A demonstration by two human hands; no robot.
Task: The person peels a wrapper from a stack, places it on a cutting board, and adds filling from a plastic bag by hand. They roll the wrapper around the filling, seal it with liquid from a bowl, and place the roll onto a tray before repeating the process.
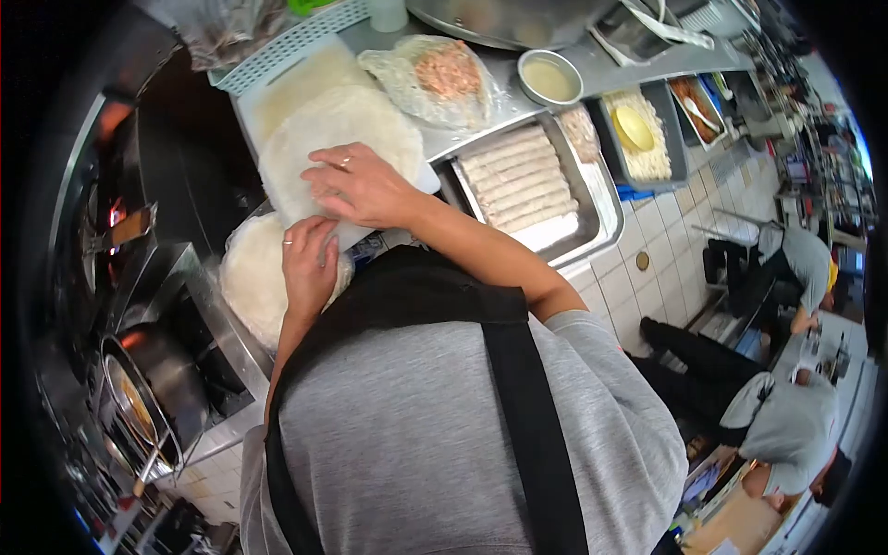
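Thin, pale round wrappers (388, 120) lie overlapped on a white board in front of me. My right hand (361, 188) rests over them with its fingers spread and slightly bent, a ring on one finger. At the wrappers' near edge, my left hand (310, 259) has its fingers bent and closed on the rim; the fingertips are partly hidden. Beside the left wrist is a stack of similar round wrappers (252, 277) in clear plastic. Pinkish minced filling (450, 72) sits on plastic film beyond the board.
To the right, a metal tray (546, 242) holds several pale rolls (518, 180). A small bowl of liquid (550, 78) and a bin of pale shreds with a yellow bowl (633, 128) stand farther along. A pot (157, 379) is at left. Two people work at far right.
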